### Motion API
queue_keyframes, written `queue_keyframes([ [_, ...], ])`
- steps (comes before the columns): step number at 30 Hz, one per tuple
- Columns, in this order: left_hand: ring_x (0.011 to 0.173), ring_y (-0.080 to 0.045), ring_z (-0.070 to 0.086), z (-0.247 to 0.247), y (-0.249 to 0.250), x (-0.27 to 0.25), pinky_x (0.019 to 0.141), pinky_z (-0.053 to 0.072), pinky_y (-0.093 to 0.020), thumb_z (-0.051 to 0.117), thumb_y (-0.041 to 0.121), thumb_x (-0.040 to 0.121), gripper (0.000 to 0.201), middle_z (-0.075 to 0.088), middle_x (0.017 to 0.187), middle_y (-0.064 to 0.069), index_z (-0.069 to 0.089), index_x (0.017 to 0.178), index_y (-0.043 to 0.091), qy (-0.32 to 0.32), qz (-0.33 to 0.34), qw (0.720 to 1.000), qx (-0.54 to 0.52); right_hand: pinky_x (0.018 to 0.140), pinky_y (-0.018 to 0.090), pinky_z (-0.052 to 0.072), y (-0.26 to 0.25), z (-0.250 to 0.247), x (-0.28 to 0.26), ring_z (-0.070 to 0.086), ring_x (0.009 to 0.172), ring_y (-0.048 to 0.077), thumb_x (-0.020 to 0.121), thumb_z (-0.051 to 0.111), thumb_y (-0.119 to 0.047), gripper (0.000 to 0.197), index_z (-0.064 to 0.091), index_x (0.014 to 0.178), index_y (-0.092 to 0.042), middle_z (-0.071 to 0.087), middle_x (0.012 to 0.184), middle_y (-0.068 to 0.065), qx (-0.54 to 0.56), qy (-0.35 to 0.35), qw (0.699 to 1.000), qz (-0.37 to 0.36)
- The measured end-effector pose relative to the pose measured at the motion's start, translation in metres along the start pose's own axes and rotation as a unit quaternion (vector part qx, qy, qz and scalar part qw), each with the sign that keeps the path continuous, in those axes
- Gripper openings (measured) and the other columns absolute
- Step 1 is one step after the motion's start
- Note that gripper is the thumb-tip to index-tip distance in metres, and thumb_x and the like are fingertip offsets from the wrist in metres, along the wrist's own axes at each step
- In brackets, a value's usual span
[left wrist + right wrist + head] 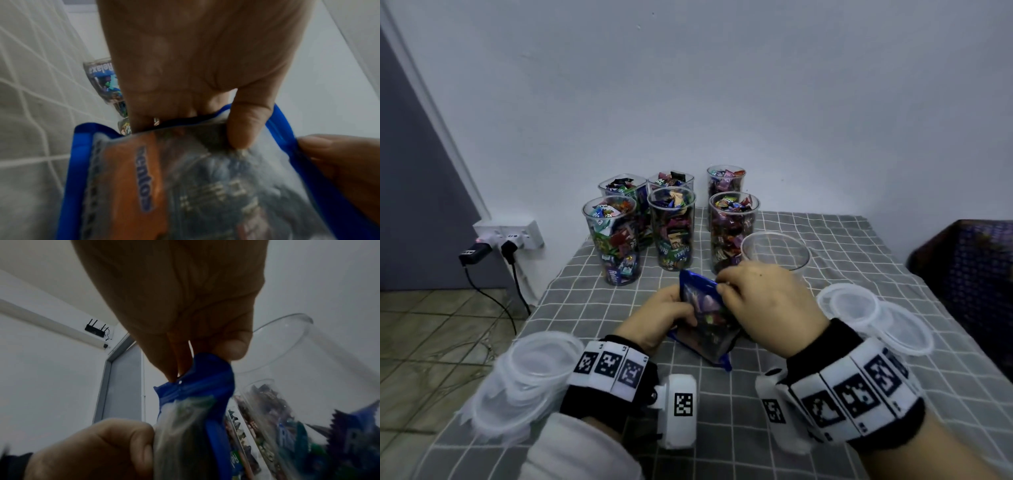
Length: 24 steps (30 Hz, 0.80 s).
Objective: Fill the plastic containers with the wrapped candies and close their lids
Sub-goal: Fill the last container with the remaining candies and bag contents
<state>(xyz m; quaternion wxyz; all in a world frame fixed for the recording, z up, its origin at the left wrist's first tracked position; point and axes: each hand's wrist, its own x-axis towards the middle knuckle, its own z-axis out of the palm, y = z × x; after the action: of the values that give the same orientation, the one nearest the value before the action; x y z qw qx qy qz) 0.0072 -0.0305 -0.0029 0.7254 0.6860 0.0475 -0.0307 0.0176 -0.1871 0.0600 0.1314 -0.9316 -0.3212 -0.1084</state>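
A blue candy bag (705,318) is held over the checked tablecloth between both hands. My left hand (657,315) grips its left side, thumb on the front (244,126). My right hand (760,301) pinches the bag's top edge (205,368) between thumb and fingers. An empty clear plastic container (774,253) stands just behind my right hand. Several clear containers (671,229) full of wrapped candies stand at the back, without lids. Clear lids lie stacked at the left (527,377) and at the right (873,315).
The grey checked tablecloth (859,246) covers the table against a white wall. A dark basket (969,274) stands beyond the right edge. A wall socket with plugs and cables (506,240) hangs off the left, over a tiled floor.
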Motion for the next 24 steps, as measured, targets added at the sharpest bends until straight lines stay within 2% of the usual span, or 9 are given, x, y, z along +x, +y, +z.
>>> queue_keyframes([
  [3, 0.064, -0.014, 0.06, 0.001, -0.003, -0.003, 0.057, 0.048, -0.019, 0.047, -0.004, 0.05, 0.036, 0.067, 0.064, 0.0, 0.061, 0.082, 0.006, -0.007, -0.01, 1.0, 0.011, 0.08, 0.036, 0.043, -0.001, 0.004, 0.001, 0.057, 0.102, 0.03, 0.097, 0.037, -0.029, 0.028, 0.061, 0.099, -0.015, 0.062, 0.105, 0.008, 0.003, -0.046, 0.999, 0.007],
  [5, 0.072, -0.013, 0.059, 0.003, -0.002, -0.004, 0.059, 0.048, -0.016, 0.047, -0.015, 0.069, 0.035, 0.066, 0.075, -0.001, 0.06, 0.09, 0.009, -0.003, 0.006, 1.0, 0.016, 0.077, 0.034, 0.039, 0.001, 0.008, 0.003, 0.056, 0.102, 0.03, 0.097, 0.04, -0.025, 0.025, 0.061, 0.098, -0.012, 0.064, 0.105, 0.011, 0.026, -0.065, 0.997, 0.019],
  [6, 0.076, -0.011, 0.058, 0.003, -0.001, -0.003, 0.06, 0.048, -0.014, 0.042, -0.019, 0.077, 0.039, 0.065, 0.083, -0.001, 0.058, 0.096, 0.01, 0.006, 0.021, 1.0, 0.016, 0.076, 0.033, 0.037, 0.003, 0.01, 0.004, 0.056, 0.101, 0.03, 0.096, 0.042, -0.023, 0.024, 0.062, 0.096, -0.01, 0.065, 0.103, 0.012, 0.053, -0.07, 0.996, 0.032],
  [8, 0.081, -0.011, 0.056, 0.003, 0.0, -0.002, 0.058, 0.045, -0.01, 0.045, -0.014, 0.085, 0.033, 0.059, 0.091, -0.001, 0.055, 0.1, 0.014, 0.063, 0.053, 0.996, 0.029, 0.072, 0.031, 0.034, 0.009, 0.013, 0.006, 0.055, 0.094, 0.027, 0.095, 0.047, -0.021, 0.019, 0.061, 0.088, -0.01, 0.063, 0.092, 0.011, 0.138, -0.069, 0.986, 0.061],
  [10, 0.072, -0.013, 0.052, 0.003, 0.001, -0.002, 0.055, 0.042, -0.014, 0.056, -0.001, 0.087, 0.018, 0.054, 0.081, -0.002, 0.053, 0.087, 0.017, 0.138, 0.077, 0.986, 0.054, 0.067, 0.03, 0.033, 0.014, 0.018, 0.006, 0.052, 0.082, 0.021, 0.094, 0.05, -0.019, 0.019, 0.055, 0.077, -0.012, 0.057, 0.077, 0.004, 0.22, -0.058, 0.97, 0.083],
  [12, 0.057, -0.012, 0.047, 0.006, 0.003, -0.005, 0.048, 0.039, -0.015, 0.059, 0.012, 0.089, 0.02, 0.051, 0.063, 0.001, 0.051, 0.071, 0.015, 0.165, 0.091, 0.979, 0.081, 0.062, 0.029, 0.034, 0.016, 0.024, 0.006, 0.048, 0.07, 0.017, 0.094, 0.052, -0.017, 0.024, 0.051, 0.071, -0.013, 0.05, 0.065, -0.001, 0.281, -0.06, 0.953, 0.095],
  [15, 0.045, -0.009, 0.044, 0.017, 0.005, -0.01, 0.041, 0.035, -0.015, 0.056, 0.027, 0.092, 0.032, 0.048, 0.048, 0.005, 0.051, 0.064, 0.013, 0.123, 0.073, 0.984, 0.102, 0.049, 0.024, 0.034, 0.017, 0.032, 0.006, 0.044, 0.047, 0.007, 0.095, 0.051, -0.016, 0.034, 0.046, 0.062, -0.016, 0.046, 0.052, -0.005, 0.383, -0.063, 0.913, 0.127],
  [18, 0.041, -0.009, 0.042, 0.023, 0.005, -0.01, 0.041, 0.034, -0.018, 0.057, 0.036, 0.09, 0.035, 0.045, 0.049, 0.003, 0.048, 0.064, 0.014, 0.117, 0.064, 0.985, 0.109, 0.04, 0.017, 0.031, 0.017, 0.038, 0.006, 0.039, 0.035, -0.001, 0.096, 0.049, -0.011, 0.037, 0.047, 0.06, -0.017, 0.045, 0.04, -0.009, 0.46, -0.065, 0.874, 0.144],
  [24, 0.038, -0.006, 0.042, 0.027, 0.009, -0.014, 0.04, 0.034, -0.015, 0.047, 0.013, 0.096, 0.028, 0.045, 0.053, -0.001, 0.047, 0.068, 0.011, 0.069, 0.06, 0.992, 0.09, 0.044, 0.019, 0.036, 0.021, 0.044, 0.003, 0.044, 0.04, 0.0, 0.095, 0.05, -0.01, 0.035, 0.049, 0.061, -0.018, 0.049, 0.043, -0.009, 0.499, -0.055, 0.852, 0.15],
])
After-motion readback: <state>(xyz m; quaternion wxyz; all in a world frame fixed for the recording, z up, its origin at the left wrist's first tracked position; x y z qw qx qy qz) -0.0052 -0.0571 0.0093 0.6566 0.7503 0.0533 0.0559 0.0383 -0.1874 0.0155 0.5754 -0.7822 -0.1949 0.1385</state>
